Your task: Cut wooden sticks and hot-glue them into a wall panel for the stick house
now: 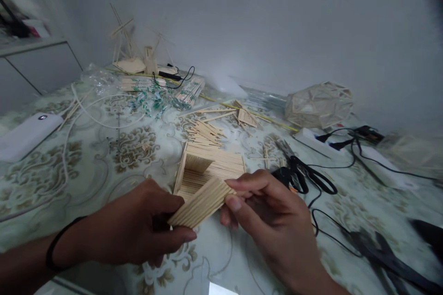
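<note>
Between my hands is a small panel of wooden sticks (202, 202) laid side by side, held tilted above the table. My left hand (138, 226), with a black band at the wrist, pinches the panel's left end between thumb and fingers. At its right end, the thumb and forefinger of my right hand (266, 216) grip the edge. Just beyond the panel sits an open box-like structure of wooden sticks (226, 161) with a low side wall and an inner upright piece. My hands and the panel hide its near part.
Loose sticks (204, 133) lie behind the structure. Scissors (301, 166) and a power strip (320, 143) with black cables are at right, pliers-like tool (387, 258) nearer. A white power bank (29, 136) lies left. Wrapped sticks (188, 92) and a stick model (129, 50) stand at the back.
</note>
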The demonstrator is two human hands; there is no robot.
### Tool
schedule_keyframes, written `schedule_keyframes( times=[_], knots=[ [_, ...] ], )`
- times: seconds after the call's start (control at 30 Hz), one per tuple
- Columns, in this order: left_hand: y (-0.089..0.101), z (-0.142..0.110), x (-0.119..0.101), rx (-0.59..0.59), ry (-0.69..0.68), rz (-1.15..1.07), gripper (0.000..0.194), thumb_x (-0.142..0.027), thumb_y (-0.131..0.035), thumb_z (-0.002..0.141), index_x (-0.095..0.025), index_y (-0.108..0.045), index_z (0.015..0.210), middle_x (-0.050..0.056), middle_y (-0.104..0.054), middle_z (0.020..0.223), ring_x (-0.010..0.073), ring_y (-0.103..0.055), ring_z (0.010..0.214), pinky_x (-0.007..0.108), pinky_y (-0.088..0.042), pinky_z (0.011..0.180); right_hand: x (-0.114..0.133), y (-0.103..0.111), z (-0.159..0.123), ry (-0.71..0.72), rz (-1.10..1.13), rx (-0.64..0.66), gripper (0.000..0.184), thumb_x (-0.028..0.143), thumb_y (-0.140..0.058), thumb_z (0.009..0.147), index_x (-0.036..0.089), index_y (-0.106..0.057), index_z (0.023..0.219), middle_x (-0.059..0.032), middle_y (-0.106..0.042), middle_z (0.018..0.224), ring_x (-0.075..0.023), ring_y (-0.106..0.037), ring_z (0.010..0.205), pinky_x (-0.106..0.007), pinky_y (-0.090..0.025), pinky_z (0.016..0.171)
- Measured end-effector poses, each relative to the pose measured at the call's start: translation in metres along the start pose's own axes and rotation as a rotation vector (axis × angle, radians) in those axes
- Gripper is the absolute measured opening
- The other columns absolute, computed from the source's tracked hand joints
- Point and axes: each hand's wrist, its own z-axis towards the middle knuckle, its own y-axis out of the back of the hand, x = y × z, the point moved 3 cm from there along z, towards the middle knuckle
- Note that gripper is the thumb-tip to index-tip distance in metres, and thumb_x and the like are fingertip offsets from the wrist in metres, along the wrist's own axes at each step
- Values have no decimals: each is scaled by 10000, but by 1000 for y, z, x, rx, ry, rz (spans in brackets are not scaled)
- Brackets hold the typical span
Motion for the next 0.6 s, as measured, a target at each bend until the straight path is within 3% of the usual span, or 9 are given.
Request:
schedule_keyframes(
  times=[0.1, 0.37, 0.6],
  knots=[
    [-6, -1, 7, 58, 92, -186, 341, -418, -681, 1012, -205, -558, 776, -55, -615, 556, 98, -637, 419, 120, -404, 375, 0, 1, -1, -18, 16, 23, 205, 88, -784, 906, 276, -826, 978, 49, -776, 658, -98, -732, 510, -147, -599, 494],
    [-5, 0, 12, 0, -22, -212, 360, -311, -770, 930, -221, -512, 696, -53, -612, 510, 115, -641, 408, 139, -419, 367, 3, 2, -1, -66, 19, 36, 74, 178, -800, 953, 244, -834, 954, 4, -844, 682, -202, -833, 588, -285, -728, 602],
    [-6, 2, 12, -16, -33, -250, 302, -308, -773, 913, -218, -575, 703, -50, -639, 498, 108, -629, 379, 135, -436, 369, 1, 2, -1, -31, 4, 41, 120, 174, -766, 979, 267, -840, 995, 18, -850, 697, -199, -840, 607, -294, -736, 622]
  ],
)
